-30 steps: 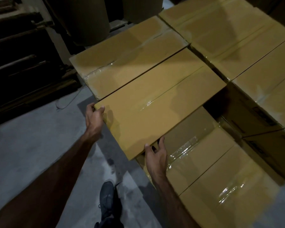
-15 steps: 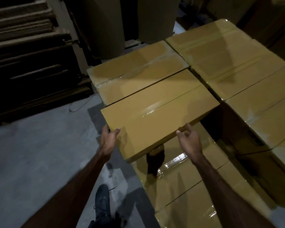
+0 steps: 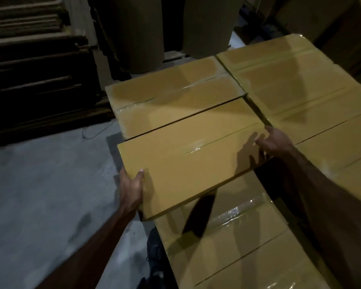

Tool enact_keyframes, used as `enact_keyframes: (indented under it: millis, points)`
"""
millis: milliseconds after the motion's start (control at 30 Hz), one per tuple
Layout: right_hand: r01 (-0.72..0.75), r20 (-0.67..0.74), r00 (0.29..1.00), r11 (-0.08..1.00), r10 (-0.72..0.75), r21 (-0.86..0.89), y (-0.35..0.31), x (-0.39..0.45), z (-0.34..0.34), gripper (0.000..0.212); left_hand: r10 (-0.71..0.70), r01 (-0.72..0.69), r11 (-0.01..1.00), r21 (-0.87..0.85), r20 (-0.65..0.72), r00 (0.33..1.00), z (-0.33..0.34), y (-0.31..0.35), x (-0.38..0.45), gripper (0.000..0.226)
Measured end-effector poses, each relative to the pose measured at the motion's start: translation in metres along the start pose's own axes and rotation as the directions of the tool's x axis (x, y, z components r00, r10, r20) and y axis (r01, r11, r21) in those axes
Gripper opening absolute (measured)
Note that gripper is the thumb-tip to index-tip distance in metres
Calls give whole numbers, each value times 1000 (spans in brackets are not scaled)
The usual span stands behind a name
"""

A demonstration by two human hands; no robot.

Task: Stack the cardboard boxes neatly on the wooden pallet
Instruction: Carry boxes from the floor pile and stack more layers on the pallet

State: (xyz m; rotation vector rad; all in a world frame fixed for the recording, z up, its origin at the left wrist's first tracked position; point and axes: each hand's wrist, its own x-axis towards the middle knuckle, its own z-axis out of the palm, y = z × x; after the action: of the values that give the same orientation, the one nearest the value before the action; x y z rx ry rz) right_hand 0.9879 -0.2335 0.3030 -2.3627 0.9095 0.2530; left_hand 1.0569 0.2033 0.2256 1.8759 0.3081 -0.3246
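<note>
I saw my left hand (image 3: 131, 189) gripping the flat tan taped cardboard box (image 3: 188, 157) at its near corner, my right hand (image 3: 274, 140) resting open-fingered on its far end.

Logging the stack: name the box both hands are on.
The near-left top-layer box: left hand grips its near corner, right hand rests on its right end.

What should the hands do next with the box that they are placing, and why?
Probably slide the box a little further in, toward the far box. A dark gap remains between them, and its near corner overhangs the lower box. The left hand grips that corner; the right hand rests on top.
</note>
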Motion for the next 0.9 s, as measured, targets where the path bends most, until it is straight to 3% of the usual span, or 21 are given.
enact_keyframes:
  millis: [133,233,600,900]
  points:
    - [-38,21,999,999,38,-22,3,20,2,62,-29,29,1000,12,-1,1000,0,-5,-1,63]
    - [-58,26,998,998,59,-33,8,29,8,57,-52,52,999,12,0,999,3,-7,-1,64]
    - [-134,-63,989,991,133,-10,20,54,25,75,-28,27,999,-16,-64,998,13,-17,5,67]
    - [-126,-87,988,992,128,28,28,51,19,85,3,-4,999,-46,-25,1000,12,-12,-2,70]
